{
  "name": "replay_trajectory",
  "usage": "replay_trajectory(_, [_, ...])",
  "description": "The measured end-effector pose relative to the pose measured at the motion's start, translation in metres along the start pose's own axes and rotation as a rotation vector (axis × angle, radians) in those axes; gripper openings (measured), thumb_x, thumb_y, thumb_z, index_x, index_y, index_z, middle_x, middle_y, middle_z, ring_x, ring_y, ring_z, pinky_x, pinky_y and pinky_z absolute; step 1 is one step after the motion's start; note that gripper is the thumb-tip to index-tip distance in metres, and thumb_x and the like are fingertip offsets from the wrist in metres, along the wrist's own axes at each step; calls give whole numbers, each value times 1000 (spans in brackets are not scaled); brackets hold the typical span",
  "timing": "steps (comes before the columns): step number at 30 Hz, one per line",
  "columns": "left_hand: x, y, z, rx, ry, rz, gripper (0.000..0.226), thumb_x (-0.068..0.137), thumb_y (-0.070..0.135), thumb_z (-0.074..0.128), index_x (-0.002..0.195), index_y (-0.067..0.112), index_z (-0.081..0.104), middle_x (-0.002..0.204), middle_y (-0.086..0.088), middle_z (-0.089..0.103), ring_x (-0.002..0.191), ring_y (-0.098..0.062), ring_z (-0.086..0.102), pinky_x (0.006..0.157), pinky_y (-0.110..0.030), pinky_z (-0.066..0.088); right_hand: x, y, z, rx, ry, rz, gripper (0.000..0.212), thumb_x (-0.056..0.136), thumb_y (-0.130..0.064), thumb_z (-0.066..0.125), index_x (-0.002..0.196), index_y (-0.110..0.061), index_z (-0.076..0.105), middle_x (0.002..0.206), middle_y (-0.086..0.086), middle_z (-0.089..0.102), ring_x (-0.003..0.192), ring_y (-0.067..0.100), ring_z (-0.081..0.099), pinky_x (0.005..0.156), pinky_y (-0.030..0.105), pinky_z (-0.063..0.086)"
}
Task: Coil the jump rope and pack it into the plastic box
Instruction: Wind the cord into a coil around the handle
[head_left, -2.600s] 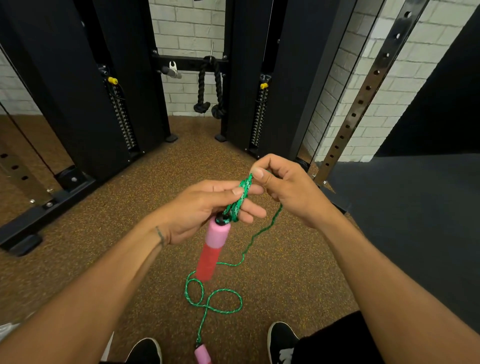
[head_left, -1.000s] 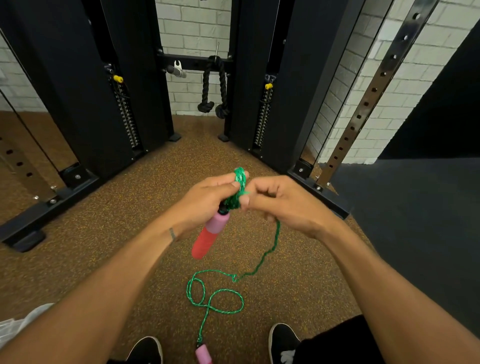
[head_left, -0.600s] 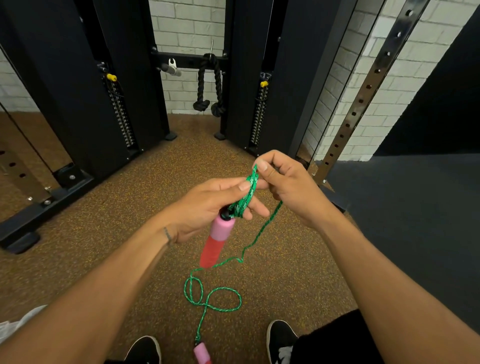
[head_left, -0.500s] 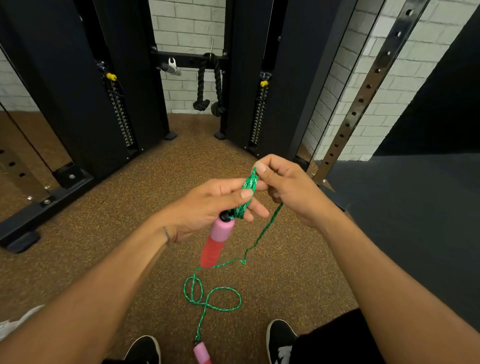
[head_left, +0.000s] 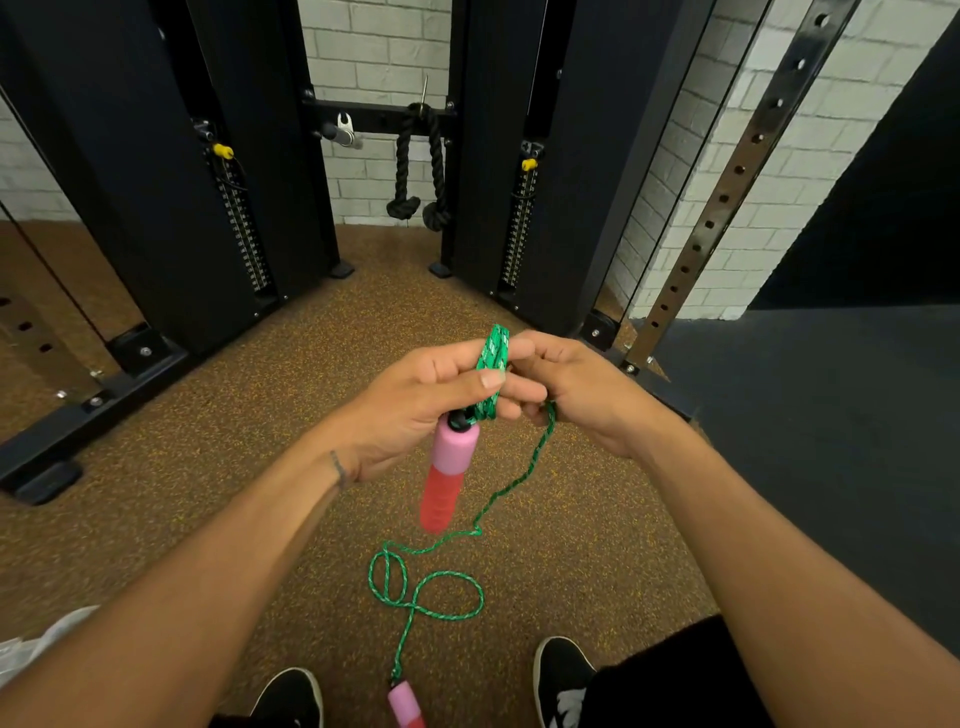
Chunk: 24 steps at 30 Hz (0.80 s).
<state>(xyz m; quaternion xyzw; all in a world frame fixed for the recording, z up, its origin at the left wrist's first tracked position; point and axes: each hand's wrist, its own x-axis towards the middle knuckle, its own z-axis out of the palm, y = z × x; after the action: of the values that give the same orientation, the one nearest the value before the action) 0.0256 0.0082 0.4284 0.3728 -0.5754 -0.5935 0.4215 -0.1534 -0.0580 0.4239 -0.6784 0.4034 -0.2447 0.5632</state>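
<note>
Jump rope (head_left: 511, 483) bundle sits pinched in my left hand (head_left: 421, 402), which is closed on the green folds just above the upper handle (head_left: 448, 467); that pink-and-red handle hangs below the fist, long axis nearly vertical. My right hand (head_left: 576, 389) is closed too, fingertips meeting the top of the folds while the free strand runs out under its palm. From there the strand drops toward me to 2 loose loops on the floor (head_left: 208, 467), then on to the second handle (head_left: 406, 706) between my shoes. So the slack lies below and nearer the right hand, which I judge should feed the next fold. No plastic box is in view.
</note>
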Motion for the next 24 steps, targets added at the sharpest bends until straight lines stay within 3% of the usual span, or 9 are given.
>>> replay_trajectory(4, [2, -1, -1, -67, 122, 48, 42, 91, 17, 55, 133, 15, 56, 117, -7, 73, 97, -12, 69, 87, -22, 52, 0, 5, 6, -109, -85, 118, 22, 103, -24, 48, 102, -27, 69, 73, -2, 58, 59, 9, 51, 54, 24, 43])
replay_trajectory(8, [3, -2, -2, -116, 241, 26, 38, 95, 14, 55, 132, 18, 57, 113, -4, 74, 96, -10, 69, 61, -29, 54, -6, 2, 17, -306, -217, 84, 25, 101, -40, 50, 99, -28, 72, 74, -3, 57, 59, 8, 53, 56, 26, 45])
replay_trajectory(10, [3, -2, -4, -103, 292, 32, 35, 95, 13, 55, 130, 17, 58, 107, -4, 76, 89, -8, 69, 59, -29, 52, -8, -2, 21, -354, -205, 45, 26, 100, -43, 51, 99, -30, 73, 73, -5, 57, 59, 8, 52, 57, 27, 45])
replay_trajectory(14, [5, -3, -8, 85, 380, 27, 31, 97, 18, 56, 128, 19, 60, 108, -1, 76, 95, -11, 72, 73, -27, 59, -11, -7, 21, -320, -238, -14, 23, 98, -40, 56, 97, -24, 74, 71, -5, 54, 59, 8, 49, 56, 25, 42])
replay_trajectory(18, [3, -10, -11, 330, 292, -26, 28, 98, 28, 55, 121, 17, 67, 115, 13, 71, 109, -21, 68, 94, -43, 55, -15, -10, 15, -256, -279, -14, 22, 94, -35, 64, 93, -17, 76, 66, -5, 58, 58, 7, 51, 57, 24, 43])
replay_trajectory(20, [4, -10, -10, 322, 247, -35, 31, 99, 26, 54, 126, 13, 63, 110, 19, 71, 109, -11, 68, 97, -38, 53, -18, -11, 10, -209, -281, -32, 19, 93, -30, 66, 89, -13, 75, 64, -3, 59, 57, 9, 52, 57, 25, 44])
replay_trajectory(24, [4, -9, -10, 280, 228, -35, 33, 99, 22, 52, 131, 14, 57, 103, 4, 74, 95, 0, 68, 87, -22, 49, -22, -15, 2, -13, -270, -135, 22, 91, -19, 65, 71, -23, 71, 61, 1, 58, 53, 10, 52, 56, 24, 46])
